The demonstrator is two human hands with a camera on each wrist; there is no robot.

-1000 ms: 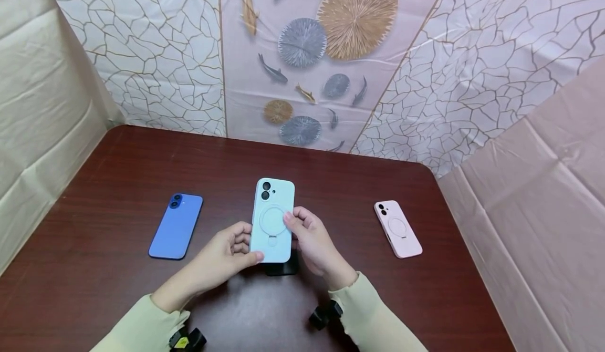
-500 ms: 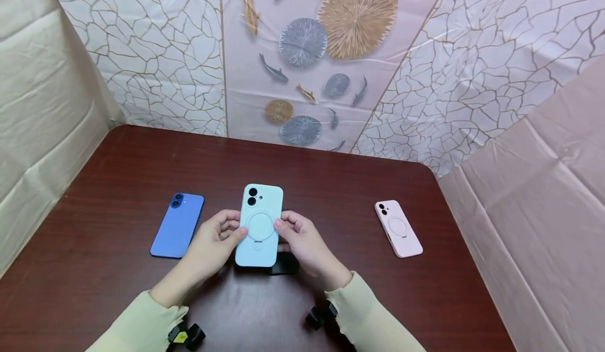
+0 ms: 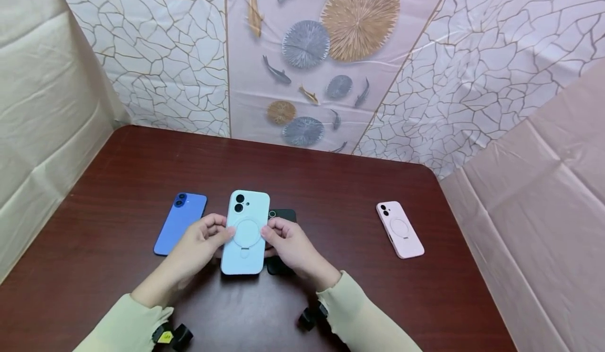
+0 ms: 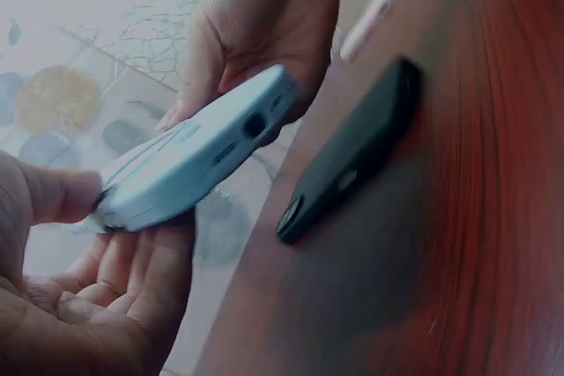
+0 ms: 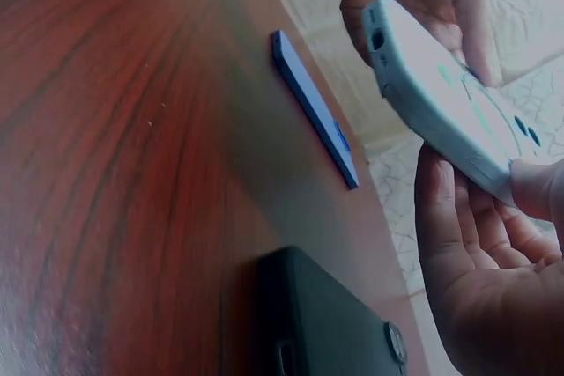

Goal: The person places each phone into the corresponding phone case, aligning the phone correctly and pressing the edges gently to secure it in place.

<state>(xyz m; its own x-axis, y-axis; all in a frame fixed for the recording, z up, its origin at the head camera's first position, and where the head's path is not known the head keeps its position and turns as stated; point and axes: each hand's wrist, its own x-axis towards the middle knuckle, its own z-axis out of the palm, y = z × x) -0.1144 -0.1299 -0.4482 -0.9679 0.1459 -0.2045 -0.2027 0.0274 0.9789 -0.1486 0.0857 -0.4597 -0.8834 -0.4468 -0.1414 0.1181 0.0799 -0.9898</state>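
Observation:
Both hands hold a phone in a light blue case (image 3: 246, 231) above the table, with its back up. That back carries two dark camera lenses and a round ring with a small stand tab. My left hand (image 3: 196, 244) pinches its left edge, thumb on the back and fingers beneath. On the opposite edge my right hand (image 3: 295, 249) grips it the same way. The phone's bottom end, with a charging port opening, shows in the left wrist view (image 4: 194, 156). A black phone (image 3: 281, 266) lies on the table, partly hidden behind the right hand and the light blue phone.
A blue phone (image 3: 178, 226) lies left of the left hand, its lower part covered by that hand. Farther right lies a pink phone (image 3: 402, 231) with a ring on its back. The dark red wooden table (image 3: 331, 184) is enclosed by patterned and plain cloth.
Both hands have carried the light blue phone left and slightly nearer, uncovering more of the black phone. My left thumb has shifted from the bottom corner up to the left edge.

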